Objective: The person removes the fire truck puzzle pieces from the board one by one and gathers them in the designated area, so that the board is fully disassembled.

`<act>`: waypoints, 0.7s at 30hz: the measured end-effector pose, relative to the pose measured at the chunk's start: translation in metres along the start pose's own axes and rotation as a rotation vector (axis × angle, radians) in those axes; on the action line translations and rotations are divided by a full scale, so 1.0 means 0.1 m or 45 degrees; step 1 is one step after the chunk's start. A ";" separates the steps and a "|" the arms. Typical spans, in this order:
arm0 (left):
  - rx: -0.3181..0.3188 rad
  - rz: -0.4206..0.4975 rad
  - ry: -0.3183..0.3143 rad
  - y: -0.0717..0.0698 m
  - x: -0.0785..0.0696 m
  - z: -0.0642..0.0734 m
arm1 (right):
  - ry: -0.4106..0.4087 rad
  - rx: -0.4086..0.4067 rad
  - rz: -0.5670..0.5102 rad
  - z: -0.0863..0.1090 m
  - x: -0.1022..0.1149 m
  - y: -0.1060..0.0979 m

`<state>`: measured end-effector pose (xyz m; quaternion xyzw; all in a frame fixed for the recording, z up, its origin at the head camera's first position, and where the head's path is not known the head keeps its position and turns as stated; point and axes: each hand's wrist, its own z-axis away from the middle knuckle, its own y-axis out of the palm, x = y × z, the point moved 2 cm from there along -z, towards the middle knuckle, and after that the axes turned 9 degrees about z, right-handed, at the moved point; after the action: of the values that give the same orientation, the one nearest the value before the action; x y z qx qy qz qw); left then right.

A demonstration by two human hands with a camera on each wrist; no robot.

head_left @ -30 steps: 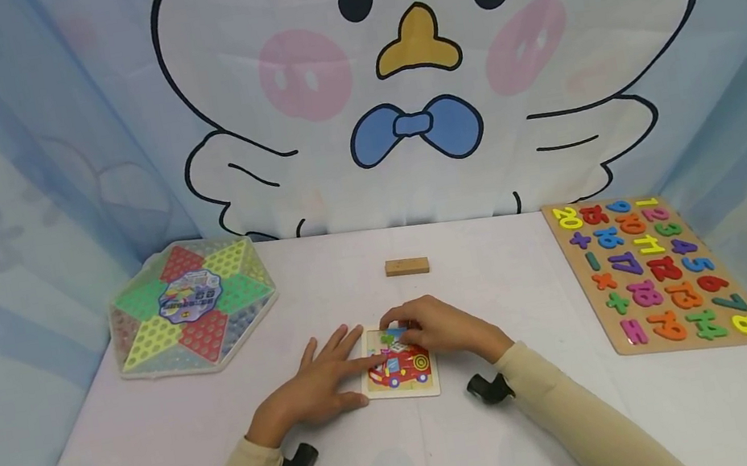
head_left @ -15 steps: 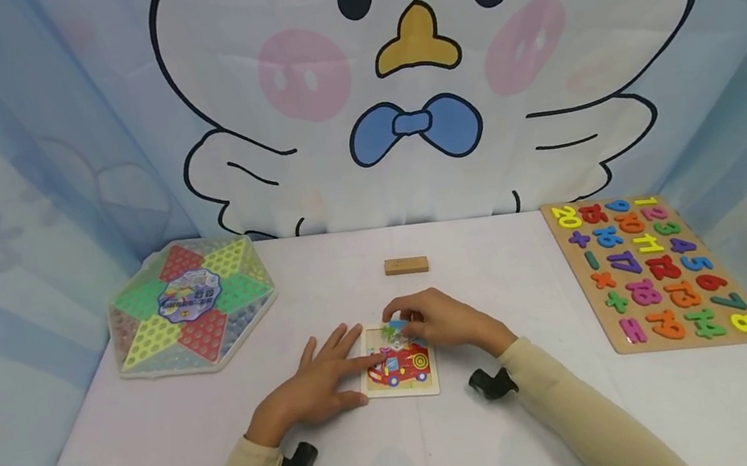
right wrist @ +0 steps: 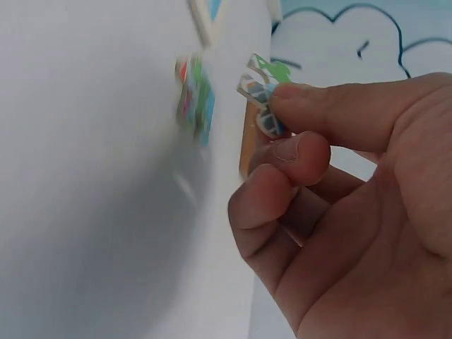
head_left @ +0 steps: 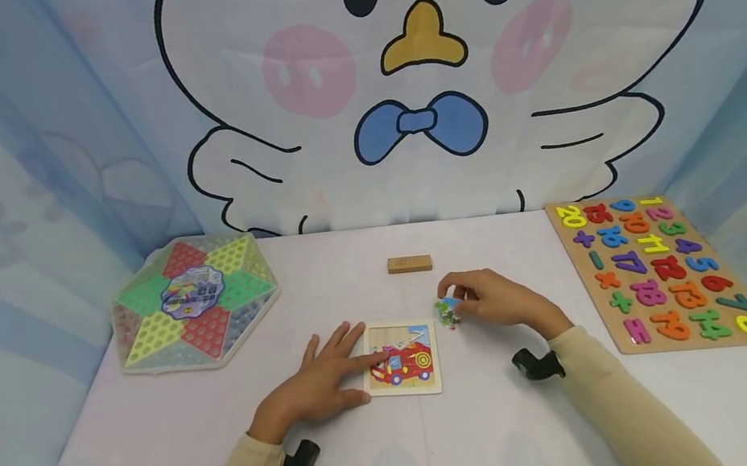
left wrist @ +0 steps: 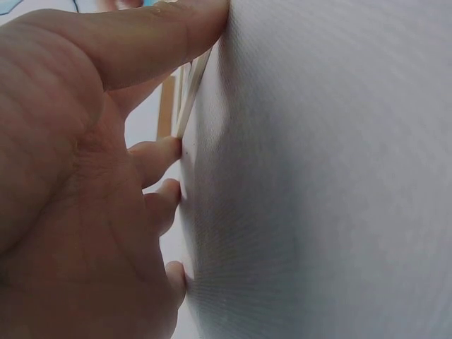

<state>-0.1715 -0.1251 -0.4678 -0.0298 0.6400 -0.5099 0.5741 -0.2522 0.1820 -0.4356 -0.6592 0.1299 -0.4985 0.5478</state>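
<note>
A small square wooden jigsaw puzzle (head_left: 403,375) with a red fire-truck picture lies on the white table; a bare wood patch shows in its upper left. My left hand (head_left: 317,384) rests spread at its left edge, the index finger over the picture. In the left wrist view the left hand (left wrist: 78,162) has its fingertips down on the cloth and the puzzle's edge. To the right of the puzzle, my right hand (head_left: 497,299) pinches a puzzle piece (right wrist: 260,95) between thumb and fingers. A second, blurred colourful piece (right wrist: 196,102) appears beside it, apart from the fingers.
A wooden block (head_left: 409,264) lies behind the puzzle. At the left is a hexagonal Chinese checkers set (head_left: 165,355) in clear packaging. A wooden number board (head_left: 645,279) with coloured figures lies at the right. A cartoon curtain (head_left: 453,179) hangs behind the table.
The right hand has lifted pieces from the puzzle's upper part and moved right, off the board. Bare wood now shows there. The left hand has stayed in place.
</note>
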 end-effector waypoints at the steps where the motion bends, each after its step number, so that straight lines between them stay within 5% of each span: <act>1: 0.000 -0.001 0.002 0.00 0.00 0.00 | 0.020 0.004 0.008 0.04 -0.05 -0.02; 10: -0.002 0.005 -0.007 0.00 -0.01 0.00 | 0.083 0.070 0.054 0.19 -0.30 -0.06; 21: 0.003 0.003 -0.003 0.00 0.00 0.00 | 0.094 0.017 0.159 0.19 -0.26 -0.01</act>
<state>-0.1715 -0.1254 -0.4682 -0.0289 0.6386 -0.5100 0.5756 -0.2501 0.2124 -0.4465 -0.6273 0.1874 -0.4883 0.5770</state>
